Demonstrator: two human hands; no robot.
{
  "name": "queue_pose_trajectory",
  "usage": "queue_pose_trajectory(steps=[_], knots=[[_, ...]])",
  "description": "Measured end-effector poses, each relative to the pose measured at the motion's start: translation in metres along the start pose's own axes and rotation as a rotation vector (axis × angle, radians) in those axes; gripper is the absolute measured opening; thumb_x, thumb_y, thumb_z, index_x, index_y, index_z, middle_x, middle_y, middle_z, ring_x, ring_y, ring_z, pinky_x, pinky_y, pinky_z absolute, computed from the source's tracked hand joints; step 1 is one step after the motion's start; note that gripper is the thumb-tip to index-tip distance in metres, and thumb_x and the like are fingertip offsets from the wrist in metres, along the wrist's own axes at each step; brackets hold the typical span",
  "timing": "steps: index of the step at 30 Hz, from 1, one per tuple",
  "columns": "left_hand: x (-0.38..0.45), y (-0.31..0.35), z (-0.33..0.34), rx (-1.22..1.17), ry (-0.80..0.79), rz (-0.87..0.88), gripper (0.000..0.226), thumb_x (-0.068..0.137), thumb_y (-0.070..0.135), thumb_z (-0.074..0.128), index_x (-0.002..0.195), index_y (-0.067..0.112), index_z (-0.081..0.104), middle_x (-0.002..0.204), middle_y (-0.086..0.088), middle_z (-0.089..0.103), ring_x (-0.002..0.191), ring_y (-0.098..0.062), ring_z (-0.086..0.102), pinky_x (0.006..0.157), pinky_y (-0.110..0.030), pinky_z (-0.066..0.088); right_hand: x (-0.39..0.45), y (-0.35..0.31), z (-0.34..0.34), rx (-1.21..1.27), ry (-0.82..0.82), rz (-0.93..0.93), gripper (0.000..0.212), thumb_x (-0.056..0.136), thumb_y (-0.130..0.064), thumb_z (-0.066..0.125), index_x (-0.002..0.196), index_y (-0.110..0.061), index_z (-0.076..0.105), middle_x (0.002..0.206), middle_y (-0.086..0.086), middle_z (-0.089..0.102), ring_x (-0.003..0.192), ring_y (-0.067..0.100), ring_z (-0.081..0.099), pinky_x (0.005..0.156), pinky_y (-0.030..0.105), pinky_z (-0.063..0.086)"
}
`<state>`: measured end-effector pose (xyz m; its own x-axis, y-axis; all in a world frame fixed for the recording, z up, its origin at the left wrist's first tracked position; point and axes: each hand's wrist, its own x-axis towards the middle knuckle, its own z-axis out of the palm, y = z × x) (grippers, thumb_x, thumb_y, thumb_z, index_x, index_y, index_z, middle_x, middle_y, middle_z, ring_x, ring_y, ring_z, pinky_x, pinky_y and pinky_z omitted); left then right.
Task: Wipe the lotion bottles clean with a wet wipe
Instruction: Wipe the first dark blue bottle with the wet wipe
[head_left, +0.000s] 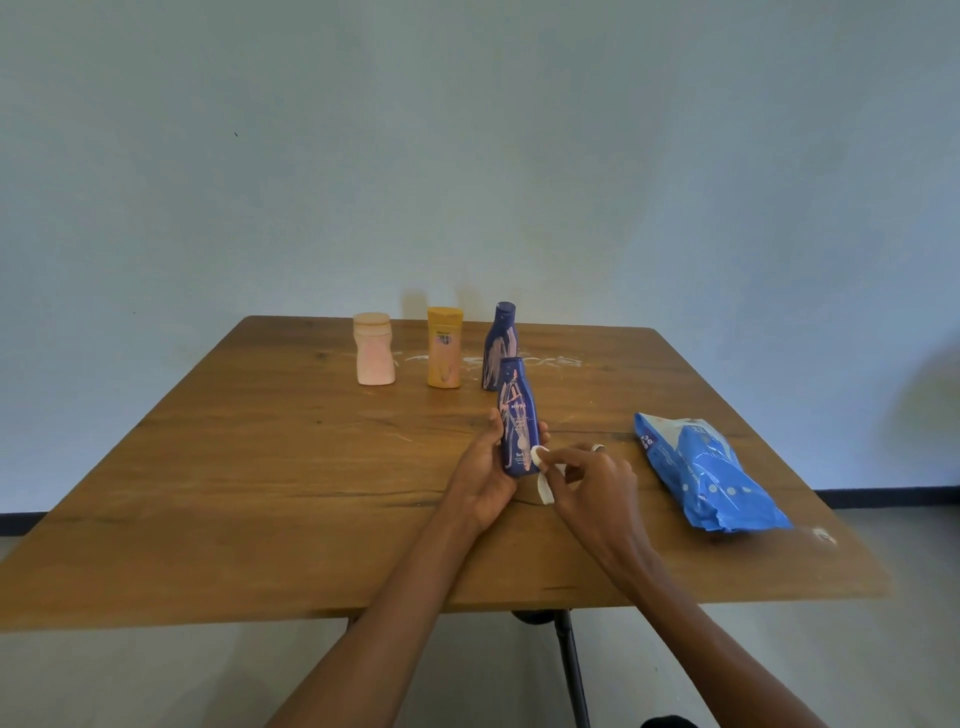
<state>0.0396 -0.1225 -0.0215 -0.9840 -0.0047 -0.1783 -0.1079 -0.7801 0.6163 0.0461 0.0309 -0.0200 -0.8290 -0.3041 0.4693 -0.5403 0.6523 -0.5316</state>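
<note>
Left hand (485, 470) clamped round smeared blue bottle (518, 418), centre of worktop (260, 467); right hand (592, 480) pinching wet wipe (543, 475), seemingly touching its base at 4 o'clock. Wipe upward along streaks, refolding, turning bottle. Other bottles (444, 347) waiting at 12 o'clock.

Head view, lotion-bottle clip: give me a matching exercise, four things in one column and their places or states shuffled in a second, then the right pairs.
Things:
1. dark blue plastic lotion bottle with pale streaks
2. pale pink squat bottle
3. blue plastic wet-wipe pack
4. small white wet wipe

Places or states:
A. lying on the wooden table to the right of the hands
B. pinched in the right hand
C. standing leftmost in the far row
D. held upright in the left hand

Pairs: 1-D, 2-C, 3-A, 4-B
</note>
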Motion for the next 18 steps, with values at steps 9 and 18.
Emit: queue_pose_trajectory(steps=[9, 18], knots=[[0.0, -0.001, -0.001, -0.037, 0.021, -0.014, 0.042, 0.103, 0.035, 0.04, 0.122, 0.001, 0.054, 0.106, -0.023, 0.063, 0.104, -0.033, 0.06, 0.102, -0.045, 0.043, -0.01, -0.001, 0.004, -0.018, 0.016, 0.026, 0.027, 0.088, -0.032, 0.066, 0.115, -0.027, 0.067, 0.105, -0.002, 0.067, 0.087, 0.002, 0.056, 0.063, 0.005, 0.037], [0.003, -0.002, -0.004, -0.06, 0.028, -0.05, 0.049, 0.101, 0.037, 0.042, 0.133, 0.0, 0.047, 0.105, -0.02, 0.062, 0.104, -0.029, 0.057, 0.106, -0.044, 0.04, -0.021, -0.022, 0.024, 0.069, -0.024, -0.02, 0.032, 0.089, -0.03, 0.063, 0.121, -0.024, 0.063, 0.122, 0.002, 0.053, 0.117, 0.012, 0.05, 0.076, 0.0, 0.037]])
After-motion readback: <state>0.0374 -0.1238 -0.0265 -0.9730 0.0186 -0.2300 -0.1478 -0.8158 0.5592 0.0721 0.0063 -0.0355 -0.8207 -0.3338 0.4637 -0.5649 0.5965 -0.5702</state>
